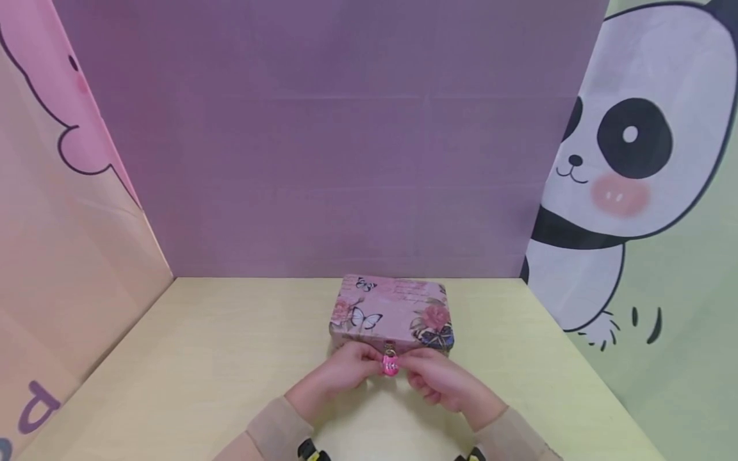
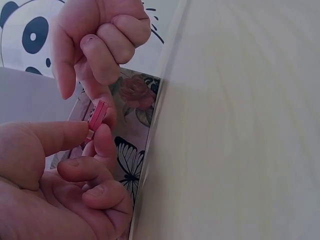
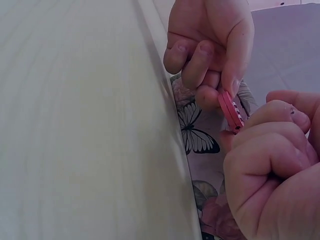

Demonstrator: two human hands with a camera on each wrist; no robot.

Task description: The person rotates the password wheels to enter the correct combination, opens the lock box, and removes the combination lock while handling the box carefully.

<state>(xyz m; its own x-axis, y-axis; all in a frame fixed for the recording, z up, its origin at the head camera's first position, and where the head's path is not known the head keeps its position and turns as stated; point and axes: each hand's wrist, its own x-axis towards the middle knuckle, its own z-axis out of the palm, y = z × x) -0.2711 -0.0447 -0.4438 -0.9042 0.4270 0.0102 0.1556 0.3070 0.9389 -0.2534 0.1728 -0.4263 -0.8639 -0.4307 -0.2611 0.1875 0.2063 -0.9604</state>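
Observation:
A pink combination padlock [image 1: 390,365] with small dials on its face hangs by its shackle at the front clasp of a pink tin box [image 1: 392,307] printed with butterflies and roses. My left hand [image 1: 350,367] pinches the padlock's side between thumb and index finger, as the left wrist view [image 2: 75,175] shows. From the other side, my right hand [image 1: 441,379] holds an index finger behind the padlock [image 3: 231,112]; its thumb is raised near the dials and the other fingers are curled. The lid is down. The digits are too small to read.
The box stands on a pale wood-grain table [image 1: 230,358], near its back edge. A purple panel [image 1: 346,141] rises behind. Printed side panels flank the table, the right one with a panda [image 1: 663,128].

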